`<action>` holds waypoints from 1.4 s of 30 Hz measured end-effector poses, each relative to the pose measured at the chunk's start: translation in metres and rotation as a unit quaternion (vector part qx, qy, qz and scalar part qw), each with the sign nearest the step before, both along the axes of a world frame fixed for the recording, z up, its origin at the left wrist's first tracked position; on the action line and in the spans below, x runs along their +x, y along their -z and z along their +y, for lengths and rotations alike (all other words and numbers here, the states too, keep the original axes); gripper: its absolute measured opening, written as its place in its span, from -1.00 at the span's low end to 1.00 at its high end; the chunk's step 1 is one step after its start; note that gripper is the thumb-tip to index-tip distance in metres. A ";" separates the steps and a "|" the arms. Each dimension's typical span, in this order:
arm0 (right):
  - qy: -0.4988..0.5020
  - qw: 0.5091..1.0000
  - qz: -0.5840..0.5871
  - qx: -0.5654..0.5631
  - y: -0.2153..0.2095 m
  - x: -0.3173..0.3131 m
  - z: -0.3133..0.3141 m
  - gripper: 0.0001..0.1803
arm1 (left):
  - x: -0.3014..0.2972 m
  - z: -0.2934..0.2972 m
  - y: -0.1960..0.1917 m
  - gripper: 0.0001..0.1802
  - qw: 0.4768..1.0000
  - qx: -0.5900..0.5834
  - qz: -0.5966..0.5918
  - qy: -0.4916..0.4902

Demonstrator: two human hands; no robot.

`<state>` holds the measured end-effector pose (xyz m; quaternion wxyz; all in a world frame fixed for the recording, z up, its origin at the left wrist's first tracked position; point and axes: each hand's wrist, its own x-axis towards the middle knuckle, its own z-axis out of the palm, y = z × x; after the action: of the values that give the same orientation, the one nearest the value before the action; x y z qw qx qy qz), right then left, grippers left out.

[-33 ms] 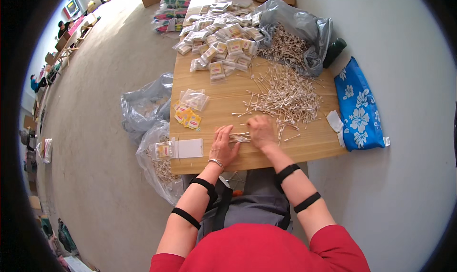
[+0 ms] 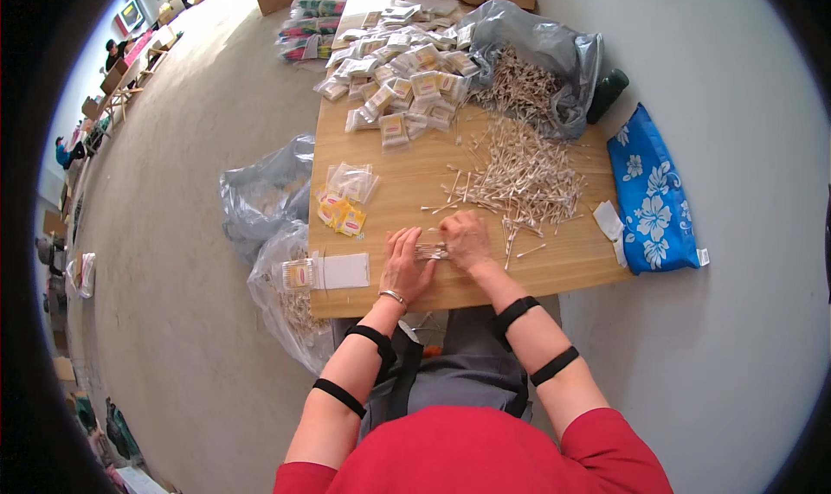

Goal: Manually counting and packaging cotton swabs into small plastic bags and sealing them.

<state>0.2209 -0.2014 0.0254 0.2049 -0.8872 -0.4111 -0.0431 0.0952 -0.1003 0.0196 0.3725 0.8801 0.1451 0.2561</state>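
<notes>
A small row of cotton swabs [image 2: 430,251] lies near the table's front edge between my hands. My left hand [image 2: 405,265] is closed round its left end, the thumb along the near side. At its right end, my right hand [image 2: 467,241] has its fingers bent and drawn together on the swabs; the fingertips are partly hidden. A loose heap of cotton swabs [image 2: 528,178] spreads just beyond my right hand. To the left of my left hand, a clear bag of swabs [image 2: 299,274] with a yellow label lies beside a white card [image 2: 345,271].
Yellow label cards [image 2: 349,220] and clear empty bags [image 2: 353,181] lie at the left. Filled swab packs [image 2: 394,87] pile up farther back, beside a grey plastic sack [image 2: 576,61] of swabs. A blue floral bag [image 2: 653,200] stands at the right; plastic sacks [image 2: 268,191] hang beside the left edge.
My right hand has shifted slightly left, closer to my left hand and onto the right end of the swabs. My left hand has hardly moved.
</notes>
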 end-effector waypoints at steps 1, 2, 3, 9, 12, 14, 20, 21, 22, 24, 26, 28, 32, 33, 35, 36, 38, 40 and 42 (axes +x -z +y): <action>0.002 1.000 -0.002 0.001 0.001 -0.004 0.008 -0.90 | 0.000 0.001 0.002 -0.42 0.999 0.045 -0.004 -0.011; -0.009 0.999 0.028 0.040 0.002 -0.009 0.012 -0.88 | 0.001 0.001 0.003 -0.39 0.996 0.090 -0.008 -0.022; -0.023 0.995 0.061 0.077 0.003 -0.014 0.013 -0.86 | -0.002 0.002 0.003 -0.39 0.996 0.089 -0.007 -0.021; 0.098 0.990 -0.104 -0.001 -0.001 -0.011 -0.044 -0.63 | -0.004 0.002 0.000 -0.46 0.990 0.130 0.031 0.033; 0.085 0.985 -0.140 -0.048 -0.005 -0.020 -0.080 -0.59 | -0.004 0.004 0.001 -0.52 0.992 0.120 0.039 0.030; 0.045 0.988 -0.134 -0.054 -0.007 -0.031 -0.091 -0.60 | -0.004 0.004 0.002 -0.54 0.994 0.102 0.033 0.029; -0.250 0.962 0.098 0.057 -0.015 -0.065 -0.090 -0.77 | -0.006 0.007 0.007 -0.56 0.997 0.074 0.001 0.035; -0.250 0.962 0.097 0.058 -0.014 -0.065 -0.086 -0.77 | -0.006 0.006 0.007 -0.56 0.997 0.075 0.000 0.036; -0.183 0.975 0.101 0.071 -0.013 -0.061 -0.081 -0.79 | -0.005 0.006 0.006 -0.60 0.997 0.069 -0.010 0.037; -0.065 0.984 0.091 0.140 -0.016 -0.054 -0.064 -0.84 | -0.007 0.007 0.008 -0.63 0.997 0.064 -0.018 0.035; -0.041 0.988 0.079 0.124 -0.014 -0.037 -0.054 -0.82 | -0.007 0.008 0.009 -0.71 0.997 0.064 -0.026 0.036; -0.014 0.992 0.067 0.106 -0.004 -0.025 -0.053 -0.80 | -0.005 0.007 0.011 -0.76 0.997 0.062 -0.036 0.036; -0.005 0.999 0.033 0.032 0.014 -0.006 -0.063 -0.91 | 0.000 0.005 0.012 -0.87 0.997 0.048 -0.059 0.034; 0.015 1.000 0.023 0.008 0.010 -0.006 -0.064 -0.95 | -0.002 0.007 0.013 -0.87 0.997 0.047 -0.057 0.031; 0.013 0.999 0.036 0.001 0.001 -0.006 -0.073 -0.96 | -0.005 0.009 0.015 -0.90 0.997 0.049 -0.053 0.027; 0.016 0.999 0.047 -0.006 -0.004 -0.007 -0.078 -0.98 | -0.005 0.008 0.015 -0.90 0.997 0.047 -0.053 0.029; -0.022 0.999 0.044 -0.015 -0.005 -0.013 -0.078 -0.97 | -0.005 0.009 0.014 -0.90 0.997 0.042 -0.058 0.023; -0.056 0.997 0.037 -0.024 -0.004 -0.020 -0.073 -0.97 | -0.003 0.008 0.014 -0.89 0.997 0.044 -0.059 0.024; -0.073 0.996 0.045 -0.021 -0.003 -0.034 -0.055 -0.89 | -0.003 0.009 0.016 -0.87 0.997 0.049 -0.058 0.020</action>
<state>0.1870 -0.2564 0.0287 0.2072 -0.8601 -0.4656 0.0207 0.0925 -0.0911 0.0032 0.3418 0.8837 0.0932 0.3057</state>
